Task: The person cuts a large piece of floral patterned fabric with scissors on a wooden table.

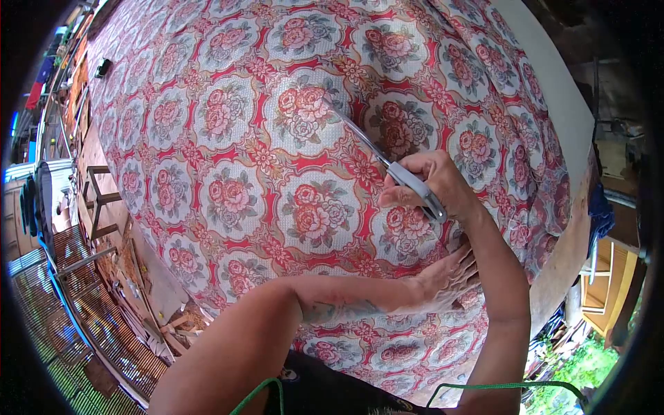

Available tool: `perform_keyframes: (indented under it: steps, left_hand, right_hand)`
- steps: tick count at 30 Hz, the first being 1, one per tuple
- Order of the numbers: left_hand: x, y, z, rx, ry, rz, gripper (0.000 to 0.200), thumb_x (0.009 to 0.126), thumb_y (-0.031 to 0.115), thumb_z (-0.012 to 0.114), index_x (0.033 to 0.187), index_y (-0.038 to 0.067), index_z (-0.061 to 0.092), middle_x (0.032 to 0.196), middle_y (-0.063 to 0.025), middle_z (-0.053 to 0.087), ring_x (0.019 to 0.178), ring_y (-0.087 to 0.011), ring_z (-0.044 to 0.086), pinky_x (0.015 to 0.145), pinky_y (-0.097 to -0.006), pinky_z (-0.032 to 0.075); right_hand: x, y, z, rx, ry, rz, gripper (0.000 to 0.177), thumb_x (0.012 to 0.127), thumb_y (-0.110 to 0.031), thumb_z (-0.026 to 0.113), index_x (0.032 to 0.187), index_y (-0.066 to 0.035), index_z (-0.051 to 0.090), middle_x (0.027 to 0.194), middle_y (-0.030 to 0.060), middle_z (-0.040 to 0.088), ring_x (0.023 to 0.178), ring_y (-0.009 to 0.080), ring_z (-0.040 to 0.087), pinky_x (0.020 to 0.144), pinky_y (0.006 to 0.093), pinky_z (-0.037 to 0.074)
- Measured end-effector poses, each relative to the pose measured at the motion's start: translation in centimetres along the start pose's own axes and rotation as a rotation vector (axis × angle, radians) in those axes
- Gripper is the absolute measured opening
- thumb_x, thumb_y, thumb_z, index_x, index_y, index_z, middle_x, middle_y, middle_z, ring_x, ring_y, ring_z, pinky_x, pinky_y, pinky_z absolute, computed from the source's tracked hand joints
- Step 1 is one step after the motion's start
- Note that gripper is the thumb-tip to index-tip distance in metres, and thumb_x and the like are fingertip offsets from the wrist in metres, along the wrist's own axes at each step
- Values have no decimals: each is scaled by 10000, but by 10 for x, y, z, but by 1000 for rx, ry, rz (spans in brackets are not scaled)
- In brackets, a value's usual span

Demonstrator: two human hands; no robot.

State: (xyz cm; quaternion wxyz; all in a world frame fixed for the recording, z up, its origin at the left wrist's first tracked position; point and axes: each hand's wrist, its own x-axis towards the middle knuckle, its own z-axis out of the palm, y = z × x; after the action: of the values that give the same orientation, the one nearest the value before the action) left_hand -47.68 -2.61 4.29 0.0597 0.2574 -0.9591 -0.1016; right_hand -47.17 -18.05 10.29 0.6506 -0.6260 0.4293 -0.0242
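Observation:
A floral cloth (pixel 228 197), patterned in red, pink and cream, spreads over the large surface before me. My right hand (pixel 436 183) is closed around the grey handle of a pair of scissors (pixel 360 138). Their long metal blades look closed and point up and left, the tip over a rose motif. Beneath my right forearm, my left hand (pixel 446 280) lies on the cloth with its fingers stretched out. It is slightly smeared by motion, and its fingertips are partly hidden by the right arm.
A pale board edge (pixel 546 55) shows beyond the cloth at upper right. A small black object (pixel 103 68) sits at the cloth's far left edge. Metal frames (pixel 100 200) and wood scraps (pixel 176 325) are at left. A wooden shelf unit (pixel 609 277) stands at right.

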Motion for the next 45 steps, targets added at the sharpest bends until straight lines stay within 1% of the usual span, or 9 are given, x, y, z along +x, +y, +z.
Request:
perform_keyframes:
  steps: [10, 19, 21, 25, 34, 36, 38, 44, 45]
  left_hand:
    - [-3, 0, -3, 10, -24, -3, 845, 972, 721, 288, 1594, 150, 247, 1665, -74, 198, 1546, -295, 123, 1253, -579, 32]
    - [2, 3, 5, -24, -66, 18, 851, 969, 699, 319, 1611, 153, 195, 1694, -32, 112, 1563, -287, 9, 1238, -617, -57]
    - [1, 1, 8, -83, -23, 43, 832, 986, 688, 299, 1574, 100, 287, 1653, -52, 247, 1546, -255, 140, 1269, -540, 30]
    - [-2, -2, 1, -75, -17, 59, 837, 983, 693, 302, 1575, 101, 287, 1653, -43, 248, 1546, -249, 142, 1269, -538, 35]
    - [1, 6, 16, -13, -44, 35, 827, 972, 694, 317, 1612, 181, 209, 1687, 2, 157, 1562, -264, 41, 1256, -577, -34]
    - [4, 10, 32, -168, 149, 34, 800, 975, 681, 332, 1586, 166, 302, 1671, -9, 218, 1561, -254, 61, 1269, -530, -30]
    - [11, 26, 58, -131, 209, 13, 742, 973, 655, 382, 1541, 179, 409, 1648, -4, 291, 1551, -254, 122, 1273, -502, 48]
    - [29, 30, 86, -228, 237, 57, 593, 953, 444, 517, 1499, 217, 474, 1611, 23, 369, 1512, -193, 234, 1242, -501, 184]
    - [21, 24, 87, -534, 142, -7, 555, 975, 413, 502, 1496, 225, 475, 1601, 22, 385, 1519, -199, 218, 1245, -496, 182]
  right_hand:
    - [14, -3, 5, 106, 19, -36, 323, 773, -250, 893, 898, 0, 731, 700, 46, 707, 469, 60, 603, 384, 204, 454]
    - [45, -24, 13, 125, 22, -1, 391, 770, -358, 892, 844, -25, 702, 606, 0, 617, 434, 38, 536, 374, 190, 425]
    - [45, -24, 13, 58, 38, -26, 380, 768, -348, 896, 827, -30, 698, 599, -5, 611, 436, 36, 534, 374, 189, 423]
    - [45, -27, 12, 75, 47, -26, 340, 779, -311, 890, 804, -32, 698, 617, 8, 633, 433, 40, 531, 366, 193, 417]
    - [51, -25, 13, 32, 61, -41, 367, 771, -330, 894, 821, -6, 729, 597, 15, 627, 424, 65, 539, 365, 220, 410]
    - [52, -26, 16, 7, 84, 12, 377, 776, -348, 890, 809, -7, 731, 588, 16, 622, 421, 69, 540, 367, 225, 411]
    - [55, -30, 14, -99, 84, 54, 448, 699, -413, 932, 678, -35, 692, 562, 12, 593, 450, 77, 548, 400, 245, 411]
    - [53, -36, 20, -80, 133, 159, 431, 676, -438, 941, 685, -76, 707, 555, 12, 611, 438, 89, 570, 389, 243, 408]
    - [54, -34, 20, -56, 115, 157, 422, 676, -430, 943, 694, -74, 717, 554, 9, 608, 435, 87, 566, 385, 246, 405]
